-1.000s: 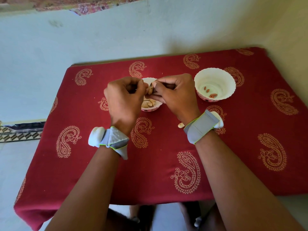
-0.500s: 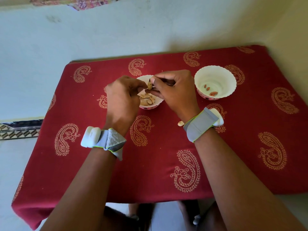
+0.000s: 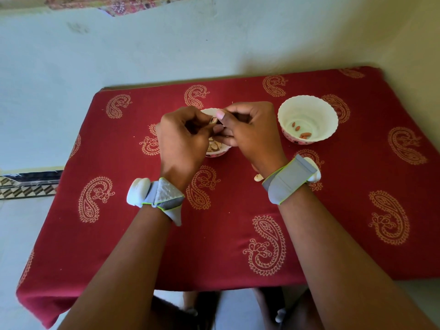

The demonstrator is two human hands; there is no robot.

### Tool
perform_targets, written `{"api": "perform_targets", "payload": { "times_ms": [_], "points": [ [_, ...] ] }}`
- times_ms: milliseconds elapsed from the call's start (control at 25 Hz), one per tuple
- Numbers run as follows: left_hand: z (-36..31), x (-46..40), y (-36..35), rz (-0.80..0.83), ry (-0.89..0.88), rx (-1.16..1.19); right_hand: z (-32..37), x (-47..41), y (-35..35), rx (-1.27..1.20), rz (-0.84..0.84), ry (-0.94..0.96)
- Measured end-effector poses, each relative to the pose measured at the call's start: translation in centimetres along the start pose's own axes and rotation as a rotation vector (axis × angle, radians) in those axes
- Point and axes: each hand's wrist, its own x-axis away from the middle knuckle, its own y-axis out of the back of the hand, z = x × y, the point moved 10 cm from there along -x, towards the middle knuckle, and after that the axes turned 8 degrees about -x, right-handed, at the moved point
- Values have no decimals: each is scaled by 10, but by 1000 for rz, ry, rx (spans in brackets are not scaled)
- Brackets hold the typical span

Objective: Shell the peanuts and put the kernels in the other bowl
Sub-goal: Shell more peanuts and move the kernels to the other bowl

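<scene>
Working over the near bowl (image 3: 220, 152), both hands meet w/ a peanut (image 3: 213, 120) pinched between them. Left hand (image 3: 182, 139) has thumb & fingers closed on the nut's left side; right hand (image 3: 247, 129) clamps its right side, thumb on top, other fingers curled under. Nut sits just above that bowl, which holds pale shells & is mostly hidden by the hands. Other bowl (image 3: 308, 120), white w/ a scalloped rim, stands to the right, apart from the hands, w/ a few reddish kernels (image 3: 301, 131) at the bottom. One pale shell bit (image 3: 258, 177) lies on the red paisley cloth (image 3: 226, 234), just beside the right wrist. Grey bands w/ white pods on both wrists (image 3: 289, 179). Can't tell if the nut is cracked yet.
</scene>
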Motion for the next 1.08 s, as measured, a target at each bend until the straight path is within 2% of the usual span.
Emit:
{"api": "perform_targets", "payload": {
  "times_ms": [160,360,600,760,960,1080],
  "points": [
    [2,-3,-7,51,-43,-14,1,1,-3,31,33,13],
    [0,-5,-7,40,-119,-58,1,2,-3,55,57,26],
    [-4,-1,-3,-18,-109,-18,6,2,2,27,5,58],
    [-11,2,-6,18,-130,-48,5,0,11,48,-55,65],
    [-9,2,-1,-33,-100,-54,3,-1,4,13,34,47],
    [-15,4,0,-27,-148,-92,6,-2,7,98,-10,107]
  ]
}}
